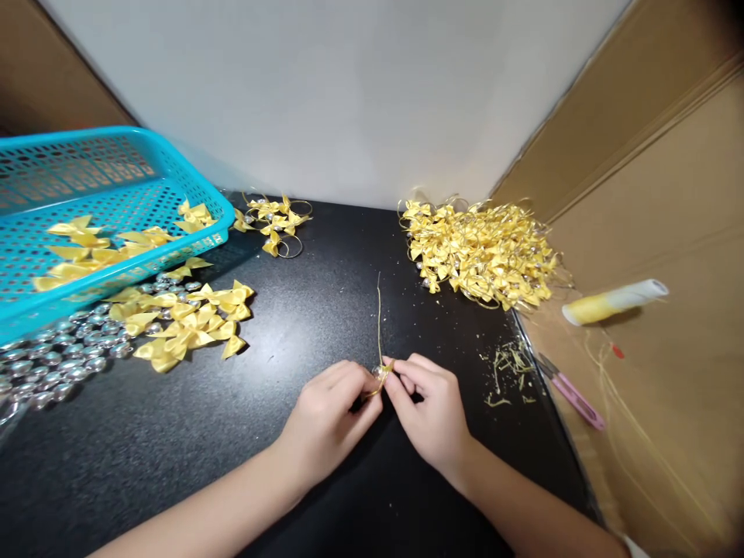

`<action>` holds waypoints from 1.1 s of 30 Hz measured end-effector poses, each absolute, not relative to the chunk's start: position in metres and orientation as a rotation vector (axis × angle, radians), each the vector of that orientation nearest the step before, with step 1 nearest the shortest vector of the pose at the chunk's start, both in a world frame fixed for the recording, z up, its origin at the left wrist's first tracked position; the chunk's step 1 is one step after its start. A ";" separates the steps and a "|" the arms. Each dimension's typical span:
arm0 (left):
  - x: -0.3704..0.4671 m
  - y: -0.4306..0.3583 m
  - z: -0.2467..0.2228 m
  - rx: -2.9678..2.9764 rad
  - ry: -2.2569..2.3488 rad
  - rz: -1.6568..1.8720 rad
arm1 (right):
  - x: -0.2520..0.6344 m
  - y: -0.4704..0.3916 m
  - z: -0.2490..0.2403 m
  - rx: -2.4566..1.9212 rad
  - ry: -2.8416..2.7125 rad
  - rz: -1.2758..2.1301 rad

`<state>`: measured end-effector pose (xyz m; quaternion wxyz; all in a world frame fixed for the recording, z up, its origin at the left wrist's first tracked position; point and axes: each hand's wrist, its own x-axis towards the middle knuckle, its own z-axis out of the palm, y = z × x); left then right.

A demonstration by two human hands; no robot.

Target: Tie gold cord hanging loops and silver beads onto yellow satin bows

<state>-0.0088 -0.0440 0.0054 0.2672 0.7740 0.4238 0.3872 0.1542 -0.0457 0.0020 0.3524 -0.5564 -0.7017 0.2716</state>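
Close together over the black tabletop, both my hands pinch one small piece: a silvery bead (378, 372) with gold cord. The fingertips of my left hand (331, 415) press on its left side, where a loop of the cord shows. My right hand (433, 407) grips it from the right between thumb and forefinger, and a bit of yellow, perhaps ribbon, shows there. A loose end of gold cord (380, 318) stretches away from the fingers towards the back of the table. My fingers cover most of the piece.
Left: a turquoise basket (218, 232) holding yellow ribbon bows, a loose bow pile (198, 322) and strands of silvery beads (63, 360). Behind lie several beaded bows (276, 221). Right: a large beaded-bow heap (482, 252), cord scraps (511, 360), pink-handled snips (575, 399) and a thread spool (616, 301).
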 end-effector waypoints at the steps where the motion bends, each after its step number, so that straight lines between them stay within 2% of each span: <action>1: -0.009 -0.044 0.005 2.132 1.127 1.034 | 0.154 -0.045 0.004 -1.438 -1.783 0.755; 6: -0.007 -0.044 0.005 2.073 1.151 1.001 | 0.151 -0.041 0.009 -1.363 -1.600 0.956; 11: -0.006 -0.044 0.011 1.665 1.318 0.918 | 0.154 -0.040 0.011 -1.292 -1.622 1.067; 16: -0.012 -0.028 0.021 1.163 1.335 0.962 | 0.167 -0.040 0.020 -1.043 -1.678 1.209; 25: -0.032 0.021 0.042 0.863 1.280 1.177 | 0.185 -0.026 0.055 -0.758 -1.654 1.074; 33: -0.029 0.064 0.086 0.887 1.134 1.246 | 0.187 0.002 0.100 -0.588 -1.545 0.992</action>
